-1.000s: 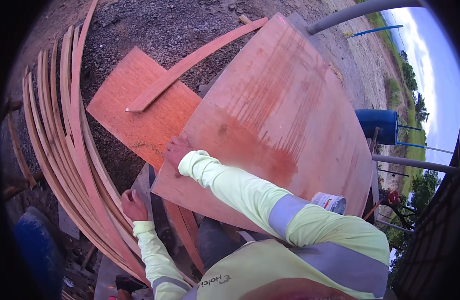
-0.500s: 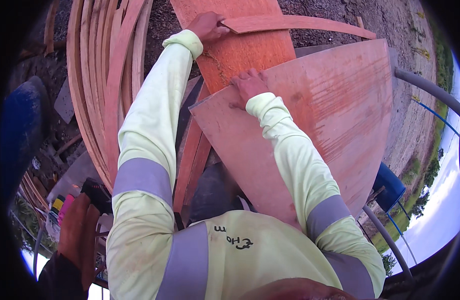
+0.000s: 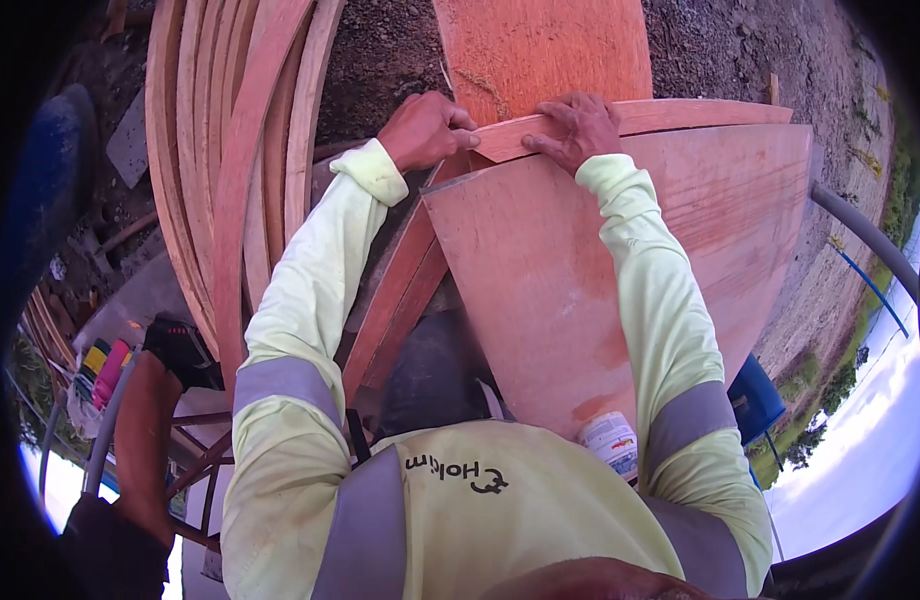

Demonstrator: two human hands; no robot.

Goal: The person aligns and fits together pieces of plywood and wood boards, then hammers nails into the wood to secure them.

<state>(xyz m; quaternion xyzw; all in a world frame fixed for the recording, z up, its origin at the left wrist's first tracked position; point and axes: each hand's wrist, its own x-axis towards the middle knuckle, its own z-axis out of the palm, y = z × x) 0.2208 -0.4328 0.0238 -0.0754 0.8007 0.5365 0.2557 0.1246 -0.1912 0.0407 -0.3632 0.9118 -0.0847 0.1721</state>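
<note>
A long reddish wooden strip (image 3: 680, 116) lies crosswise along the far edge of a pale plywood sheet (image 3: 620, 260). My left hand (image 3: 422, 130) is closed at the strip's left end, thumb and fingers pinching it. Farther right, my right hand (image 3: 577, 132) grips the same strip, fingers over its far side and thumb on the near side. Beyond the strip, an orange-stained board (image 3: 550, 55) extends away from me, with some shavings on its surface near my hands.
Several long wooden strips (image 3: 235, 150) lie to my left. More reddish strips (image 3: 395, 300) pass beneath the plywood's left side. A white container (image 3: 610, 440) stands close to my chest. Another person's bare limb (image 3: 148, 430) shows at lower left. A grey pipe (image 3: 865, 240) curves at right.
The strip has come nearer, from across the orange board to the plywood's far edge. My right hand has moved from the plywood onto the strip. The white container has come into view.
</note>
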